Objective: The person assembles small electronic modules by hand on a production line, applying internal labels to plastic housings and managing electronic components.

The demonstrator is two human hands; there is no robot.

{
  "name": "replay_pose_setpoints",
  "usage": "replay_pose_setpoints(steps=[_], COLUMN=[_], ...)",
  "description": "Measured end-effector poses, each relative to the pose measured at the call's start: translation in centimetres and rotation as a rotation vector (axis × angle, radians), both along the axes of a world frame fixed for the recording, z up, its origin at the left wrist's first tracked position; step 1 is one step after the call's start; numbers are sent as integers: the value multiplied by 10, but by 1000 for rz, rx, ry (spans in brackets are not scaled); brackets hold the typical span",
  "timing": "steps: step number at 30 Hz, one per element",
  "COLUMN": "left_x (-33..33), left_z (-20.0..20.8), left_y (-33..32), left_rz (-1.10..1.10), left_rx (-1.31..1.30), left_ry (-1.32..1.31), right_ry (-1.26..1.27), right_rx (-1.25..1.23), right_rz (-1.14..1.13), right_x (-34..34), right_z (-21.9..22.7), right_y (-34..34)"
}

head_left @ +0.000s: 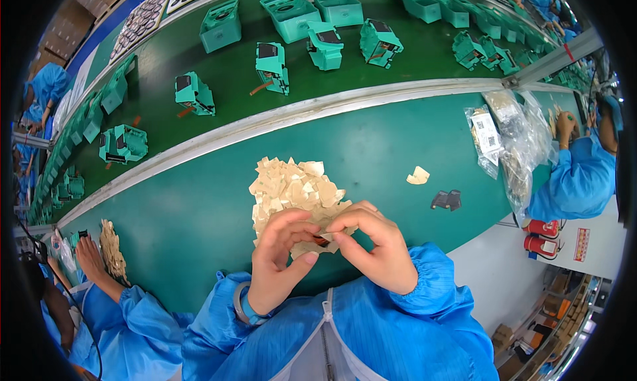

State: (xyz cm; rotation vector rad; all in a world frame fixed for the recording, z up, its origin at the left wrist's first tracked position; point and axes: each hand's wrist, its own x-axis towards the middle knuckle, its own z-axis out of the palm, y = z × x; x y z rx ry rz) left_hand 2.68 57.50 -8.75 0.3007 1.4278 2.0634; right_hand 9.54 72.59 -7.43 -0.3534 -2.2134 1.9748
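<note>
Factory assembly line (232,82): green housings (296,26), blue-smocked co-workers (578,182).

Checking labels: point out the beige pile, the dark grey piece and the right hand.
Beige pile (288,186), head view: middle of its exposed part.
Dark grey piece (446,200), head view: its middle.
Right hand (379,243), head view: middle of the hand.

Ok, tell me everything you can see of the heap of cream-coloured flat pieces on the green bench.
The heap of thin, cream-coloured, paper-like pieces is a loose jumble of small angular scraps overlapping at many angles, some paler and shinier. It rests on the smooth green bench, just beyond the bare left hand and bare right hand, which hide part of its near edge. I can't tell whether they touch it.
</note>
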Motion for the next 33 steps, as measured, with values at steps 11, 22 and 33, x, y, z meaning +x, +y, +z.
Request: replay_pose_setpoints(steps=[11,22,33], left_x=[-3,2,2], left_z=[-9,-5,-4], left_y=[-5,3,8], left_rz=[-105,-110,-117], left_rx=[-181,-306,-321], left_ry=[287,468,433], right_ry=[121,121,47], right_rx=[454,382,121], right_rz=[-141,-43,-52], right_x=[7,7,4], right_z=[4,3,-1], right_y=[-4,0,16])
